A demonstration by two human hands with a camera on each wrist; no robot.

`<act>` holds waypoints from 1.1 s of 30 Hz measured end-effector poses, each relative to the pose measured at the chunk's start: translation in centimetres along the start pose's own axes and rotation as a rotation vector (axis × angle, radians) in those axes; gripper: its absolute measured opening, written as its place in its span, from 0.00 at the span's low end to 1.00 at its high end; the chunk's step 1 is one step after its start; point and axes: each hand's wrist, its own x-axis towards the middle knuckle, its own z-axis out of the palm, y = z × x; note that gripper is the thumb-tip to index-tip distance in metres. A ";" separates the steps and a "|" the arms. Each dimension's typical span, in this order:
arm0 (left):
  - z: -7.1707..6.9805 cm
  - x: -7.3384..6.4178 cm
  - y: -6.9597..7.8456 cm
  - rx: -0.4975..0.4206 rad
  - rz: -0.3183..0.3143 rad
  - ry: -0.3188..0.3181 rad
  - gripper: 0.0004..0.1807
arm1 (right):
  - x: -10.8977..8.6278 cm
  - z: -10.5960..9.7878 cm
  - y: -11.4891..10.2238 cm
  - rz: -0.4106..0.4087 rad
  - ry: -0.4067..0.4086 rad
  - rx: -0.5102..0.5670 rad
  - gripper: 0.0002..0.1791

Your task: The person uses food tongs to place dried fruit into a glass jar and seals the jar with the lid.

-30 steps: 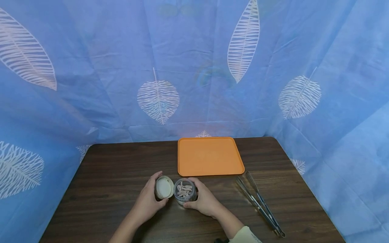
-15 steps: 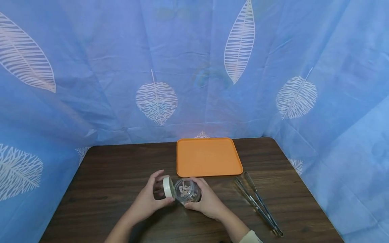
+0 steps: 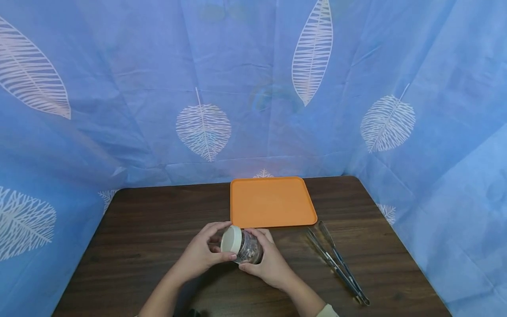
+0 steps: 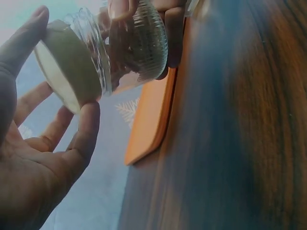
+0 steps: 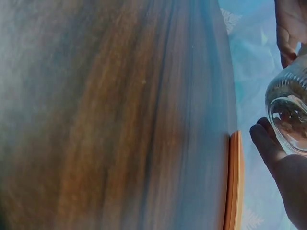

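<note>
A clear jar [image 3: 251, 249] with pale, dried-looking pieces inside is tilted over the table, its mouth toward the left. My right hand [image 3: 271, 263] grips the jar's body from the right. With thumb and fingertips, my left hand [image 3: 200, 252] pinches the rim of a cream-white lid [image 3: 231, 240], which sits against the jar's mouth. In the left wrist view, the lid [image 4: 72, 67] lies up against the ridged neck of the jar [image 4: 139, 45]. The right wrist view shows the round base of the jar [image 5: 290, 122] at its right edge.
An orange tray [image 3: 273, 202] lies at the back of the dark wooden table [image 3: 158, 229], just beyond the hands. Metal tongs [image 3: 341, 267] lie on the table to the right. A blue cloth [image 3: 253, 88] with white leaf prints hangs behind and beside the table.
The lid was beside the jar with its underside showing; my left hand has turned it over and brought it against the jar's mouth. The jar has tipped to the left in my right hand.
</note>
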 end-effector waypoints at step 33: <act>-1.6 0.5 -0.2 0.095 0.181 -0.279 0.46 | -0.8 -0.2 -0.4 -0.013 -0.065 -0.014 0.49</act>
